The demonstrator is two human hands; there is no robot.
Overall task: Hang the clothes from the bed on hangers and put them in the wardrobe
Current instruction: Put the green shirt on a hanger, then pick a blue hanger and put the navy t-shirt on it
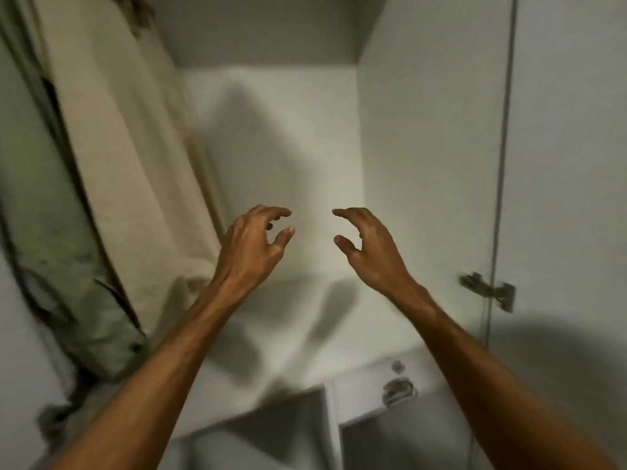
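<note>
Two garments hang at the left side of the wardrobe (288,130), pressed close together. The nearer-to-centre one is a cream garment (112,147) of a coarse, linen-like weave; it falls in long, soft folds and its lower edge bunches just beside the left forearm. Left of it hangs a pale green garment (44,215) of smoother cloth, with a dark seam line along its edge and a small dark button (136,347) near its lower corner. How either is hung at the top is too blurred to tell.

The wardrobe inside is plain, matte white board: a flat back wall, a flat right wall and a level bottom shelf with shadows of the arms across it. At the right, a metal hinge (488,290) joins the right wall to the open white door (570,164). Below the shelf, near the bottom of the view, a white drawer front (359,395) carries a curved metal handle (398,390).

Both bare forearms reach forward into the open space. The left hand (252,242) and the right hand (368,245) hover side by side, apart from each other, palms turned inward. The fingers of each are loosely curved, thumb apart from forefinger, and neither grasps anything nor touches the clothes.
</note>
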